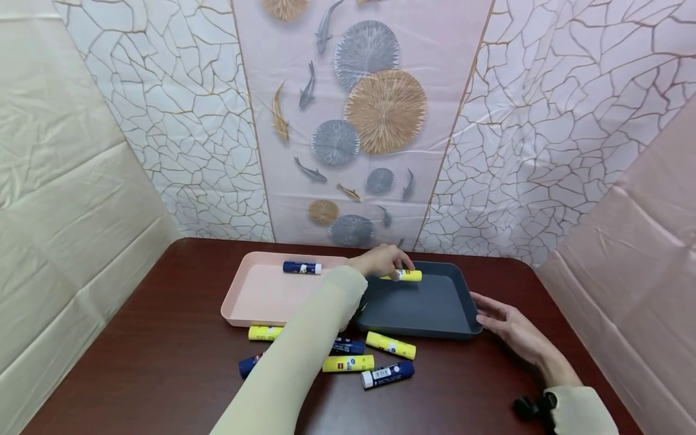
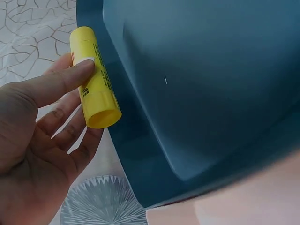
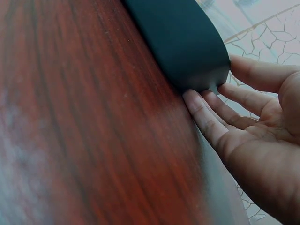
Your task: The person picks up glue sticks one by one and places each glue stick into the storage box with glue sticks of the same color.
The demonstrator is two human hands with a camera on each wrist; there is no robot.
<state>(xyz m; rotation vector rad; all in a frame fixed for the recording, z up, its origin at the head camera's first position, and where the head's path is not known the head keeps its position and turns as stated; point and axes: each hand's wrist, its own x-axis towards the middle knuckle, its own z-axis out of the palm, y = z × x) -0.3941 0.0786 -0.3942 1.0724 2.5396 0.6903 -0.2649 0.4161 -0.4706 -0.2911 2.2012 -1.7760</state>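
Reddish-brown wood-look tabletop (image 1: 457, 386) fills the near ground; six glue sticks are visible on it outside the trays, though the left sleeve (image 1: 293, 356) may hide more; nearest is a blue stick with a white cap (image 1: 388, 374); left of it are a plain yellow stick (image 1: 348, 363) and, partly hidden, a second blue stick (image 1: 249, 366); slightly farther lie a slanted yellow stick (image 1: 391, 345), a third blue stick (image 1: 350, 346) and, at left, a half-covered yellow stick (image 1: 263, 333).

Beyond them, the right hand (image 1: 508, 326) rests its fingertips against the right wall of a dark grey tray (image 1: 418, 308), gripping nothing; a pink tray (image 1: 261, 296) stands to the left.

Farther back, the left hand (image 1: 379, 261) pinches a yellow glue stick (image 1: 410, 275) over the grey tray's far left part; whether it touches the tray floor cannot be told; one blue stick already placed (image 1: 299, 267) lies in the pink tray's far part; with one placed, one in hand and six out, the work seems early.
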